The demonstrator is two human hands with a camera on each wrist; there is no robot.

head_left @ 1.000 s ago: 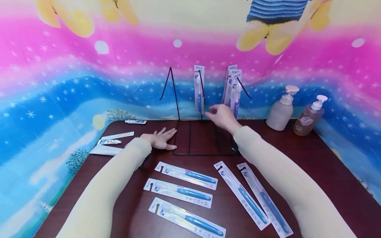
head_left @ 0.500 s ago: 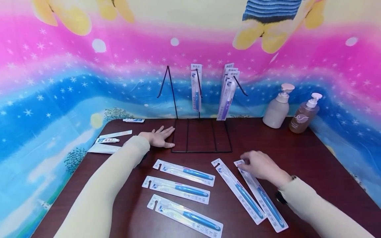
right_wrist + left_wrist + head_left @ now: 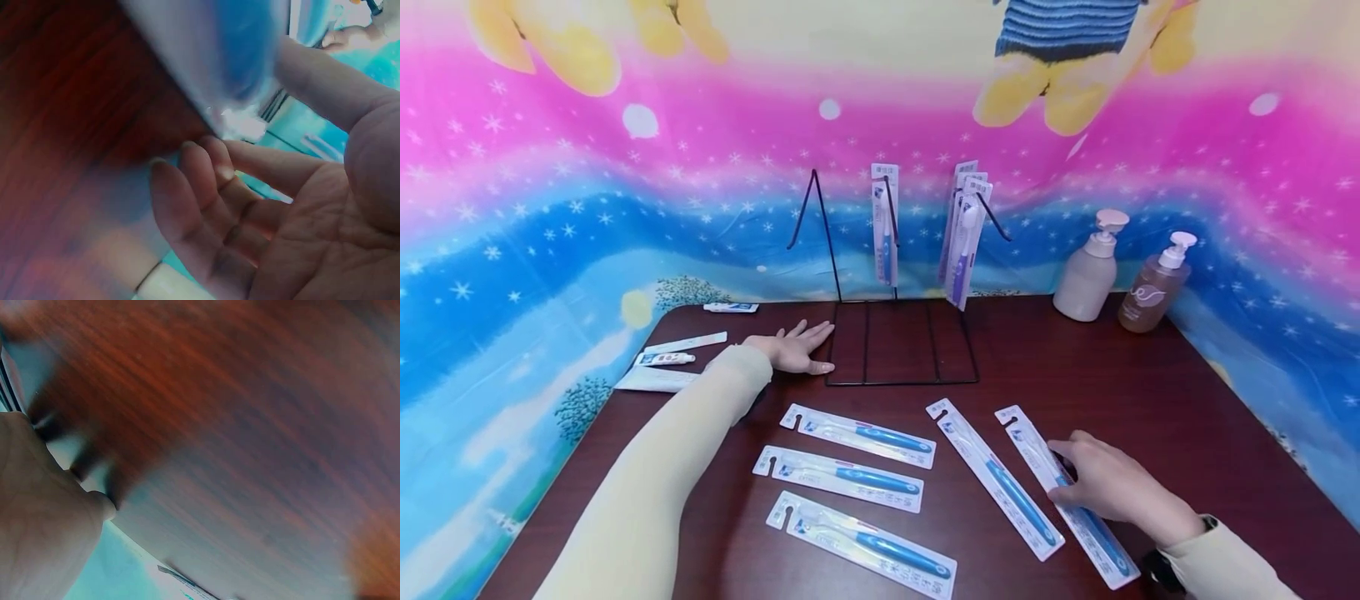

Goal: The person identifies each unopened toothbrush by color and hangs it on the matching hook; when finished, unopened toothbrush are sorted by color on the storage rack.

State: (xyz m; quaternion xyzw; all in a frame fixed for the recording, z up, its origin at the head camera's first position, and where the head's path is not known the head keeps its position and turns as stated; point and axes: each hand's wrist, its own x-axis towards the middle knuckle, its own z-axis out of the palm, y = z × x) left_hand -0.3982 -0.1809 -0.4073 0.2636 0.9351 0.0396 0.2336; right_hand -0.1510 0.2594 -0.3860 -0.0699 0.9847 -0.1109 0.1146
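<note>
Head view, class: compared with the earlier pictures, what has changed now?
The right hand moved down and rightward from beside the hanging packaged toothbrushes to the rightmost packaged toothbrush on the table; whether it grips is unclear. The left hand stayed at the left edge of the wire rack.

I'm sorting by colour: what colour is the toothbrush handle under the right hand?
Blue; the toothbrush handle shows best in the head view.
</note>
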